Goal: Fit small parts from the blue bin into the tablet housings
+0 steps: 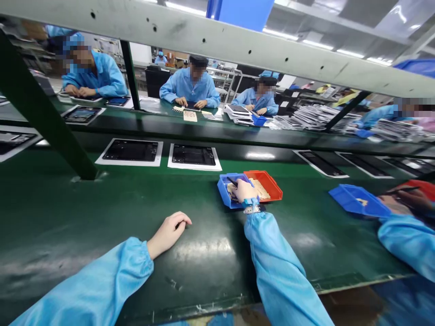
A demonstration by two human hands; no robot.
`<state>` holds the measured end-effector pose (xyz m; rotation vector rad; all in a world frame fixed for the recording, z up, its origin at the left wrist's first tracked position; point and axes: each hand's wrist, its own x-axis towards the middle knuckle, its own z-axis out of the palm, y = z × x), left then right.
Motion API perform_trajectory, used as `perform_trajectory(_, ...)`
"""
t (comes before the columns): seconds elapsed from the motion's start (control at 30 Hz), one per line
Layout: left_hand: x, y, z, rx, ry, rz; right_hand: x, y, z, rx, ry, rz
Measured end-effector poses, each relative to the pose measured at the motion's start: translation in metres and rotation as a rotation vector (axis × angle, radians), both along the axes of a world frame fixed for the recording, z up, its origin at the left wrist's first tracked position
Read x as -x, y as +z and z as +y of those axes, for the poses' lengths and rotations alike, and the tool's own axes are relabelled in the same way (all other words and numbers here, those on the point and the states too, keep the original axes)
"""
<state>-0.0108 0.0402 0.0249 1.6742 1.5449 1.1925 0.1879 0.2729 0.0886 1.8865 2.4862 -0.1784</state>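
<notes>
My right hand is closed round a thin black pen-like tool and reaches into a small blue bin. Pale small pieces lie in that bin, partly hidden by my fingers. A red bin adjoins it on the right, holding a cream sheet. My left hand rests on the green bench, its fingers loosely curled together with nothing seen in them.
Flat black device parts on white sheets lie on the belt behind the bins. At right, a co-worker's hand is beside another blue bin. A green post slants down at left; several people sit opposite.
</notes>
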Motion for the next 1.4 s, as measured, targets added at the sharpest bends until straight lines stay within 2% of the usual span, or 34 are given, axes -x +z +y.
perform_trajectory(0.53, 0.002, -0.001, 0.001, 0.0, -0.045, -0.024, -0.005, -0.001, 0.021, 0.0, 0.098, -0.029)
perform_trajectory(0.77, 0.002, -0.005, 0.002, 0.017, -0.06, -0.038, -0.007, -0.004, 0.021, -0.022, 0.137, -0.001)
perform_trajectory(1.03, 0.002, -0.003, 0.002, 0.025, -0.056, -0.043, -0.006, 0.005, 0.015, 0.021, 0.167, 0.027)
perform_trajectory(1.23, 0.002, -0.002, 0.001, 0.034, -0.058, -0.045, -0.012, 0.008, 0.013, 0.04, 0.14, 0.118)
perform_trajectory(1.4, 0.002, -0.001, 0.002, 0.034, -0.048, -0.059, -0.019, 0.007, 0.012, -0.011, 0.135, 0.299)
